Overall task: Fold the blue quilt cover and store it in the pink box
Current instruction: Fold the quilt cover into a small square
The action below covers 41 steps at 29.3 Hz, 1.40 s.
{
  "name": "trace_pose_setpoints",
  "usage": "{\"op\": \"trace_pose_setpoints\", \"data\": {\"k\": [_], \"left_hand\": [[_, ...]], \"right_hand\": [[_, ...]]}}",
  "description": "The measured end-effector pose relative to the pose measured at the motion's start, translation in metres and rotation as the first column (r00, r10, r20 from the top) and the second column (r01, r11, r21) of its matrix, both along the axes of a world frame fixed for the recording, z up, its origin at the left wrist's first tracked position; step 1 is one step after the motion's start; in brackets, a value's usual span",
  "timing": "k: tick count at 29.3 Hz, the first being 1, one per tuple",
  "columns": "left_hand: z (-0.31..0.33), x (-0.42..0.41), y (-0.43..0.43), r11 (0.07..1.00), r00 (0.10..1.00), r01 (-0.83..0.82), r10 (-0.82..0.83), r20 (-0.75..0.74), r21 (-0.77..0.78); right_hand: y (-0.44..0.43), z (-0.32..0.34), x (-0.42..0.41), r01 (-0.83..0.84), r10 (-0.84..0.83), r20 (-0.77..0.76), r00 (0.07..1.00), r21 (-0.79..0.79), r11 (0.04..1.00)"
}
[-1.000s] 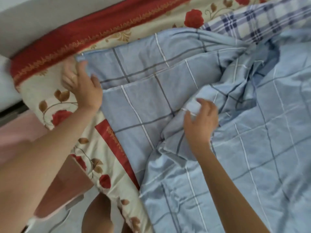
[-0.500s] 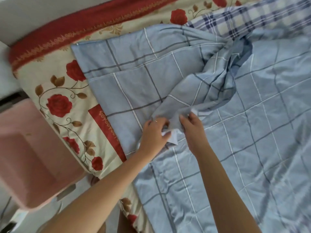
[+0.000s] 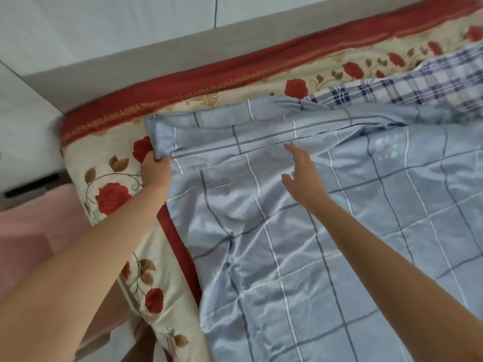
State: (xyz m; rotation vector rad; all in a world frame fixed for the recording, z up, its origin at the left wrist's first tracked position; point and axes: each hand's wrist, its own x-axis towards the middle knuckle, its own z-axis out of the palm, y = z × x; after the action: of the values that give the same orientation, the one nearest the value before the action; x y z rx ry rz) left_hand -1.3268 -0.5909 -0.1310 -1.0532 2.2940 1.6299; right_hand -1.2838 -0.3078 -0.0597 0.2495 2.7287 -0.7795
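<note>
Gripping a folded corner of the blue quilt cover point(image 3: 300, 244), the left hand point(image 3: 156, 170) is curling its fingers round the bunched layers at the cover's left edge. Its forearm is reaching in from the lower left.

The right hand point(image 3: 300, 176) is lying to the right of the left one, well apart from it. Its fingers are straight and slightly spread, and its palm is facing down over the cover. Whether it is pressing on the cloth or hovering just above it cannot be told.

The cover is lying spread over a floral sheet point(image 3: 104, 158) with red roses, running from under both hands away to the right and down toward the person. A narrow band of it is lying folded over just beyond the fingertips of both hands. A small pale flower motif point(image 3: 386, 150) is showing on the cover to the right of the right hand.

The sheet is showing bare to the left of the left hand and beyond both hands. A purple checked cloth point(image 3: 418, 87) is lying beyond and to the right of the right hand, meeting the cover's far edge. The pink box point(image 3: 34, 231) is sitting past the sheet's edge, to the left of the left forearm, and is only partly in view.
</note>
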Motion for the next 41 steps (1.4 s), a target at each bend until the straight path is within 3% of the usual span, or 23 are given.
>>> {"op": "trace_pose_setpoints", "data": {"k": [2,5,9,11,16,20,23,30,34,39,41], "left_hand": [[-0.004,-0.003,-0.005,0.995,0.995,0.095,-0.095,0.041,0.002],[-0.002,-0.016,-0.014,0.996,0.996,0.090,-0.089,-0.016,0.020],[-0.011,-0.050,-0.026,0.994,0.999,0.031,-0.026,-0.047,0.109],[-0.023,-0.061,-0.031,0.993,0.999,0.034,-0.033,-0.014,0.117],[-0.026,-0.070,-0.028,0.995,0.994,0.073,-0.067,-0.089,0.071],[-0.033,-0.078,-0.037,0.997,0.986,0.066,-0.060,-0.158,0.028],[-0.036,-0.081,-0.042,0.993,0.981,0.104,-0.111,-0.158,-0.050],[-0.043,-0.087,-0.048,0.905,0.978,0.136,-0.188,-0.093,-0.403],[-0.046,-0.090,-0.047,0.910,0.978,0.116,-0.174,-0.114,-0.397],[-0.050,-0.088,-0.054,0.959,0.961,0.150,-0.199,-0.193,-0.241],[-0.054,-0.087,-0.054,0.931,0.940,0.178,-0.257,-0.226,-0.320]], "right_hand": [[-0.003,-0.009,-0.017,-0.065,0.063,0.044,0.997,0.060,0.996],[-0.017,-0.020,-0.053,-0.133,0.130,0.031,0.991,0.143,0.981],[-0.041,-0.025,-0.102,-0.156,0.209,-0.071,0.975,0.446,0.881],[-0.052,-0.034,-0.125,-0.205,0.263,-0.070,0.962,0.450,0.869],[-0.061,-0.059,-0.150,-0.394,0.315,0.238,0.919,0.514,0.762],[-0.062,-0.060,-0.165,-0.326,0.294,0.150,0.944,0.558,0.763],[-0.058,-0.048,-0.183,-0.251,0.256,0.058,0.965,0.492,0.834],[-0.072,-0.050,-0.222,-0.265,0.253,0.090,0.963,0.471,0.841],[-0.073,-0.066,-0.221,-0.222,0.204,0.089,0.975,0.468,0.856],[-0.078,-0.087,-0.220,-0.177,0.153,0.089,0.984,0.494,0.851],[-0.080,-0.090,-0.220,-0.171,0.130,0.117,0.985,0.484,0.858]]}}
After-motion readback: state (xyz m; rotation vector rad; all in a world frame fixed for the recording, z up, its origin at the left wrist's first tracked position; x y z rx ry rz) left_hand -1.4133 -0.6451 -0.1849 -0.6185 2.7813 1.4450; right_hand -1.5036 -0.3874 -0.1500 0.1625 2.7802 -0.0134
